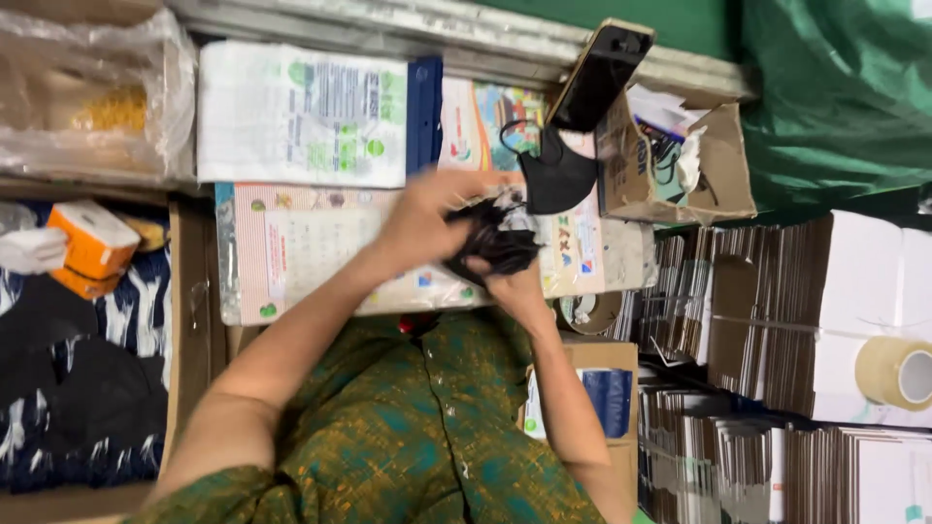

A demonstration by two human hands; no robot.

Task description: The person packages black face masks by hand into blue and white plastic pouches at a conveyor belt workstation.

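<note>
Black, soft and crumpled: bundle of black face masks [493, 245] near frame centre, gripped between both hands above printed sheet under clear plastic [291, 252]. Long axis of bundle roughly from ten o'clock to four o'clock, upper end toward left hand, lower end toward right hand; exact number of masks impossible to tell, motion blur over folds

Left hand [422, 218] at nine o'clock of bundle, fingers curled narrow over its upper edge, blurred. Right hand [507, 281] at six o'clock of bundle, closed from below, thumb and fingers pinching dark fabric. Both forearms bare, rising from green and orange patterned garment [417, 427] at bottom of frame

Single black mask [555, 175] lying flat at one o'clock of bundle, ear loop curling off toward eleven o'clock, just beside dark phone [600, 76] propped upright against open cardboard box [723, 165]. White printed packet [301, 114] at eleven o'clock, touching blue edge strip. Orange and white small carton [92, 247] far out at nine o'clock, resting on dark patterned cloth. Stacks of flat folded cartons [777, 320] at three to four o'clock, roll of tan packing tape [898, 372] lying on them at right edge. Clear plastic bag [87, 92] at ten o'clock corner
</note>
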